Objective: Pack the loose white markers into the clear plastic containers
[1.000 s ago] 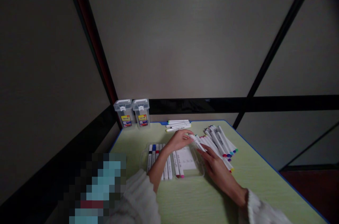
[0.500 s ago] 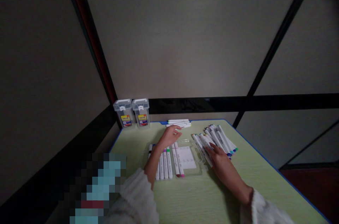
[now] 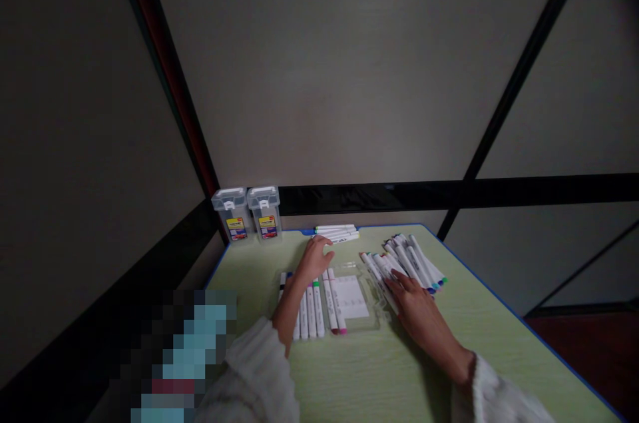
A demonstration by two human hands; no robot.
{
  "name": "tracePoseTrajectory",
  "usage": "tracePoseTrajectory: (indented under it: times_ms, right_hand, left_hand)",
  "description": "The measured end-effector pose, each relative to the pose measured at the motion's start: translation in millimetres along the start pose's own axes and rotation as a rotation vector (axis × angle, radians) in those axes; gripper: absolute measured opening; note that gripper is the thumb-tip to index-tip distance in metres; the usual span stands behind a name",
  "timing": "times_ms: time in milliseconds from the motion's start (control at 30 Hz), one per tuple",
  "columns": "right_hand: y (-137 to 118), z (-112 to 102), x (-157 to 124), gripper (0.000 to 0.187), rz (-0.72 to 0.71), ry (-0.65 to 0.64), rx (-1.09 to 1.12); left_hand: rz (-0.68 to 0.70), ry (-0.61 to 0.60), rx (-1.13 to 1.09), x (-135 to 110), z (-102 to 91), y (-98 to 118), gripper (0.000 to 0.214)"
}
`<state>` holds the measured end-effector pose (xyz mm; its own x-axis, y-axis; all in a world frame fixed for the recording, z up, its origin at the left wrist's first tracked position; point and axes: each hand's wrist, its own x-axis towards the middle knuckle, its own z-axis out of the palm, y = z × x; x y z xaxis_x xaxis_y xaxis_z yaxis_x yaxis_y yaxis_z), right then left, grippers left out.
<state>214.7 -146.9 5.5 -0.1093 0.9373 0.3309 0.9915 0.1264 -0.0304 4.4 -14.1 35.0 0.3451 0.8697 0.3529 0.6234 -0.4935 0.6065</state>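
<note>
Markers (image 3: 380,264), white-barrelled, are lying under the right hand (image 3: 418,310), fingers spread; the left hand (image 3: 314,259) is holding fingers parted, forearm (image 3: 290,303) half-blocking a clear plastic tray (image 3: 357,326); yellow labels (image 3: 267,228) on two transparent boxes (image 3: 264,208) are looking illegible.

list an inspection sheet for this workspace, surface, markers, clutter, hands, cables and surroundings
Surface: pale green table, blue edge.
Job's things: markers side by side in a clear case with a white sheet; more in a pile to the right and a small group at the far edge.
Clutter: two lidded tubs at the far left corner.
Left hand: near the small group, fingers parted, nothing seen in it; contact unclear.
Right hand: on the pile's near part; grip unclear.
Cables: nothing seen.
Surroundings: grey wall with black strips, dark red floor at right; lower left pixelated.
</note>
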Motion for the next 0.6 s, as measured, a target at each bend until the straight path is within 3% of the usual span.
tracePoseTrajectory:
  times_ms: [200,367,600]
  right_hand:
    - [4,5,0,0.055,-0.055,0.095,0.116]
    - [0,-2,2,0.055,-0.094,0.178,0.206]
    - [-17,-23,0,0.046,-0.233,0.144,0.342]
  left_hand:
    - [-0.017,-0.026,0.13,-3,7.7,-10,0.026]
    - [-0.05,-0.038,0.234,-7,10.2,-16,0.031]
    - [-0.048,-0.079,0.32,-12,8.9,-14,0.032]
